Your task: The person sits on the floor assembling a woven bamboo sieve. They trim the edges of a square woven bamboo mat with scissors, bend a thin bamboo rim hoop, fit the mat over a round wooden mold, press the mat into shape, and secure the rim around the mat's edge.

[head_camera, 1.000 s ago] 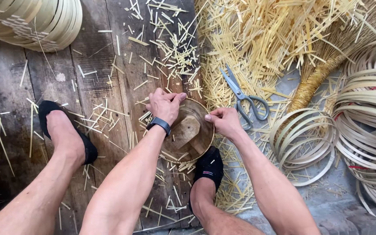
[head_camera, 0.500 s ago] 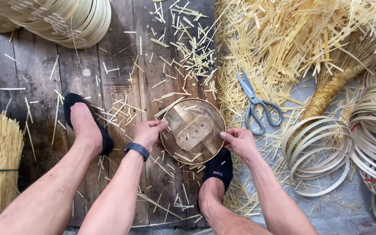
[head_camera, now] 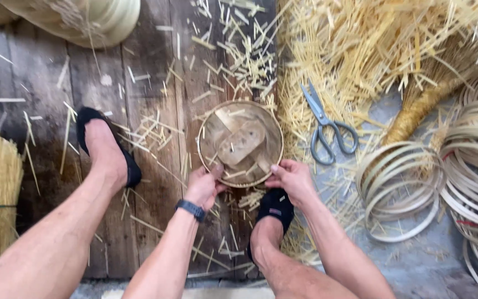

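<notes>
both hands, left [head_camera: 204, 187] and right [head_camera: 291, 178], grasp near rim of round woven bamboo tray [head_camera: 240, 143]; weave appears complete, trimmings remain inside

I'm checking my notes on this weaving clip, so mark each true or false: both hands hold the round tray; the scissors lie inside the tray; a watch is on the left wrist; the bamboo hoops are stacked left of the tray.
1. Both hands hold the round tray: true; the left hand and right hand grip its near rim.
2. The scissors lie inside the tray: false; they lie right of it, on straw.
3. A watch is on the left wrist: true.
4. The bamboo hoops are stacked left of the tray: false; they lie to its right.
</notes>
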